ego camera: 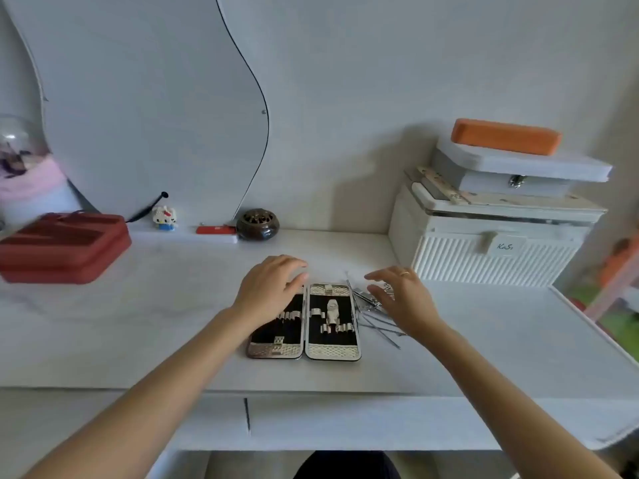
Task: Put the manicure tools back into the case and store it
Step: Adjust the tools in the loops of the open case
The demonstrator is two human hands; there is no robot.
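Both bare forearms reached forward over the near edge of the white desk (138, 340) toward the open, silver-trimmed manicure case with black lining (304, 323), which served as the reference for all positions. The case lay flat, hinged open into two halves, near the front middle of the desk. My left hand (266, 292) rested over the far end of the case's left half, fingers extended and relaxed, gripping nothing. My right hand (401, 299) hovered just right of the case, fingers spread and slightly bent above the loose pile of thin metal manicure tools (373, 312); whether any fingertip touched a tool could not be told. One pale tool (331, 311) sat in the loops of the right half; the other loops appeared empty.

Judged step: the start of refilling, with the left hand steadying the case and the right about to select a tool. The next move would call for pinching a single slender piece out of the tangled pile without dragging its neighbours, then sliding it under a matching loop.

Far right of the case stood a white ribbed storage box (491, 250), a likely place for storing; far left lay a red zipped pouch (65, 247).
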